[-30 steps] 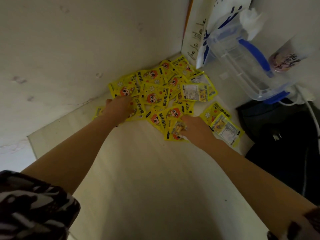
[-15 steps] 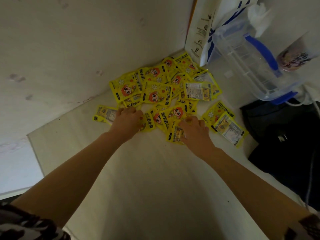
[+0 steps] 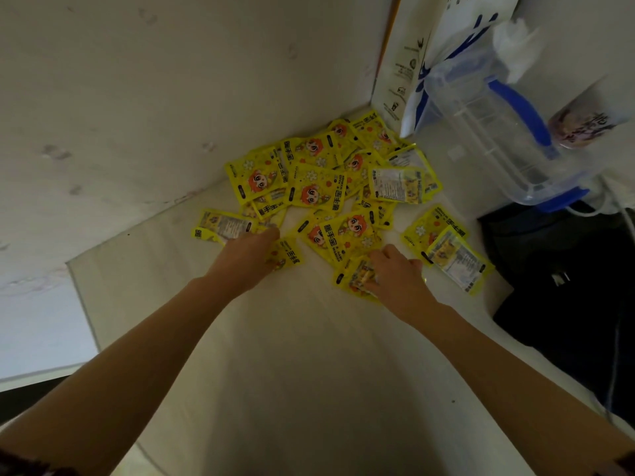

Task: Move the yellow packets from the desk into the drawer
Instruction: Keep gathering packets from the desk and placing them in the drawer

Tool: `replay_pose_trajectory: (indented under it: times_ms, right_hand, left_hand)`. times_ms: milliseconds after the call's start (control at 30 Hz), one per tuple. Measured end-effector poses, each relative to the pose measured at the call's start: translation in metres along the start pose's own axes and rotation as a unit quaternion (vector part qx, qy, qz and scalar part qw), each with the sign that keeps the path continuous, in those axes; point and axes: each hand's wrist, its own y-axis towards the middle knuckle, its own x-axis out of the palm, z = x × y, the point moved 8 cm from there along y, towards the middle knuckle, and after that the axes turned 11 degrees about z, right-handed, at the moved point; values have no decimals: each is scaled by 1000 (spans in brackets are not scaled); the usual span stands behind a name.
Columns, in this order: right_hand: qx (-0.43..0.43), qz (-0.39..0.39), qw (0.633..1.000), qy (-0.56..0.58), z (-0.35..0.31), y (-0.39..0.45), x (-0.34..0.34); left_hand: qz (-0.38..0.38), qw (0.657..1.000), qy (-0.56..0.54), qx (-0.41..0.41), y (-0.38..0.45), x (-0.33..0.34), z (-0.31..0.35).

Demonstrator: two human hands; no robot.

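Several yellow packets with a cartoon figure lie in a loose heap on the white desk, in the corner by the wall. My left hand is at the heap's near left edge, its fingers curled down over a yellow packet that sticks out from under it. At the near right edge, my right hand has its fingers curled round another packet. A pair of packets lies apart to the right. No drawer is in view.
A clear plastic jug with a blue handle and a white and blue bag stand behind the heap at the right. A dark bag lies at the desk's right edge. The wall closes the left side.
Both hands have drawn back toward me from the middle of the heap to its near edge. A packet at the far left, once under my left hand, now lies uncovered.
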Motion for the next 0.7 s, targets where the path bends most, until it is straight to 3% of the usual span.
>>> replay_pose_trajectory:
  times_ms: [133,233,567,700]
  right_hand:
    - [-29,-52,998,13,-7,3,-3]
    - [-39,-46,998,2,-14,17,-17]
    - [-109,-62,991,-40,-38,82,-29]
    - [-92,-68,991,-69,-37,90,-30]
  left_hand:
    - [-11,999,-29,-23,-9,-7,-11]
    - [-16,997,-54,-55,-7,-18,-29]
    - [8,998,35,-45,39,-47,-76]
    - [8,997,48,-55,55,-51,-86]
